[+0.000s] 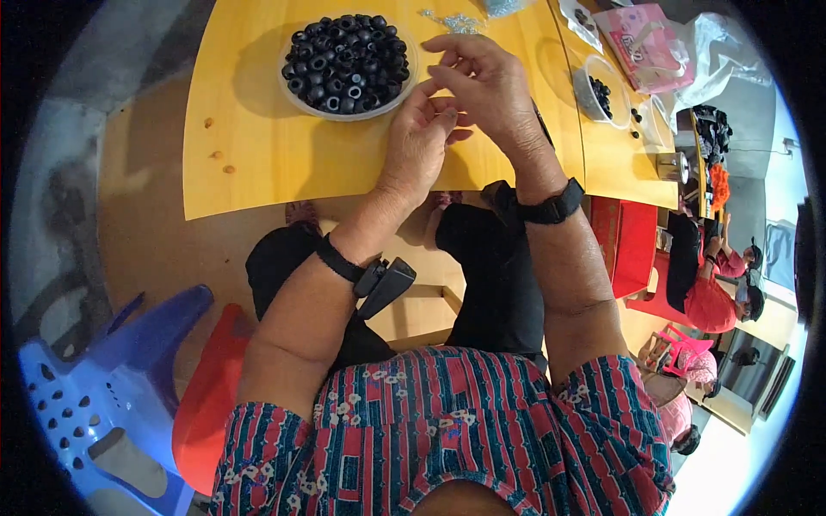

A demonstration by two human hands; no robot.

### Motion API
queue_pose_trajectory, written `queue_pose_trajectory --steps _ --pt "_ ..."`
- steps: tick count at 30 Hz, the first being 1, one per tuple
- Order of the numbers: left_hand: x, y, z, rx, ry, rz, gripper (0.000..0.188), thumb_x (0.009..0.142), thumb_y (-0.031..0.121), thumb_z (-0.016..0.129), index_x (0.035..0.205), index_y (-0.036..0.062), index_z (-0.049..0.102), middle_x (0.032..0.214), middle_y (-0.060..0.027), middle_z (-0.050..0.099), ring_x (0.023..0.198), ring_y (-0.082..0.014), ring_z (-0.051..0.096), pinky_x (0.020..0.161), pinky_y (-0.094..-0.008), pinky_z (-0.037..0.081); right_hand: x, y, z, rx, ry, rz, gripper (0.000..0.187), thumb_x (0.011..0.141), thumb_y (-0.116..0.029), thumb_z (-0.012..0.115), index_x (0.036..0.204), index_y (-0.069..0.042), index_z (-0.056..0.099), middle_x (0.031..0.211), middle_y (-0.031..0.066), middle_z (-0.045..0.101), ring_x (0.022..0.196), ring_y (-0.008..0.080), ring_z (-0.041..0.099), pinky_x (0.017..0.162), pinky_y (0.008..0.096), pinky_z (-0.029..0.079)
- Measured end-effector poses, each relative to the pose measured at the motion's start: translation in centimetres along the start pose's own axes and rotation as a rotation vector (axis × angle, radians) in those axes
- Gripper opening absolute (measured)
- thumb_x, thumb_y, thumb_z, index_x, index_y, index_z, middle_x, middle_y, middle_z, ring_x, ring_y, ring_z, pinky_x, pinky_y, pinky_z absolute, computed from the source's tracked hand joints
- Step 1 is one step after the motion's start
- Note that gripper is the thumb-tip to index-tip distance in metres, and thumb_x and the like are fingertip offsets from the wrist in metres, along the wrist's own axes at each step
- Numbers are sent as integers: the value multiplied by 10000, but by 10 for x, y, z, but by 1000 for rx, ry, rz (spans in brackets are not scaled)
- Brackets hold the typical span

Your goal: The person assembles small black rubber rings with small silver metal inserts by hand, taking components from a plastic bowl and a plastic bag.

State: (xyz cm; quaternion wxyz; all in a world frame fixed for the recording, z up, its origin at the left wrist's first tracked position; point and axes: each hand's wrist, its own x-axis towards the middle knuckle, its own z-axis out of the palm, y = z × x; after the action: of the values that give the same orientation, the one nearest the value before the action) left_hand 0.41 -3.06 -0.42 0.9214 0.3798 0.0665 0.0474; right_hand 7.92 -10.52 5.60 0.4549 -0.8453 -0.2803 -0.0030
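Forearms come up from the lower edge, each with a black wristband, and your hands meet just above the near edge of the yellow table [258, 163]. Your left hand [417, 146] has its fingers curled inward, tips pressed toward the right; your right hand [486, 86] arches over it with thumb and forefinger drawn together, the other fingers fanned out. It looks as though you're pinching something small between the two hands, but it's hidden behind the fingers, so you cannot tell what either one grips, or whether it grips anything. Holding them this close and raised off the wood reads like fine fingertip work, kept right next to the supply. And that supply sits just to your left of the fingers: a shallow white plate [297, 96] heaped with black beads [348, 60], glossy, ring-shaped, each with a hole through the middle, piled well above the rim. Beyond your right hand lies a small scatter of silvery bits [456, 21] near the far edge. Off to your right a clear tub [589, 90] holds more dark beads, and further still other people sit at work.
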Motion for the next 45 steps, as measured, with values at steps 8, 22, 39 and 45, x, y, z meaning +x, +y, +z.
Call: queue_pose_trajectory --steps 8,22,39,45 --pt "-2 7 -2 99 -47 1 215 871 64 501 1084 49 473 936 -22 556 790 -98 535 675 -229 457 18 -33 16 -768 -235 -43 222 682 -216 642 870 -104 683 809 138 636 787 286 635 690 388 520" --pt "-6 10 5 283 44 7 190 799 52 521 988 29 515 800 -30 575 728 -111 529 648 -255 433 23 -45 26 -991 -282 -43 137 650 -128 634 757 -55 677 748 146 654 752 303 654 660 383 531" --pt "3 -1 -5 -130 -66 4 288 932 186 469 1181 41 481 908 -75 610 755 -117 585 724 -249 493 -21 6 -27 372 -94 467 219 751 -176 664 876 4 660 654 14 598 544 72 508 518 194 419" --pt "4 0 -7 -20 -90 -4 274 914 203 521 1147 60 533 929 -46 611 743 -85 571 731 -231 493 -36 9 -28 277 -81 399 209 756 -189 667 889 -29 673 673 -17 595 543 47 480 494 183 388"
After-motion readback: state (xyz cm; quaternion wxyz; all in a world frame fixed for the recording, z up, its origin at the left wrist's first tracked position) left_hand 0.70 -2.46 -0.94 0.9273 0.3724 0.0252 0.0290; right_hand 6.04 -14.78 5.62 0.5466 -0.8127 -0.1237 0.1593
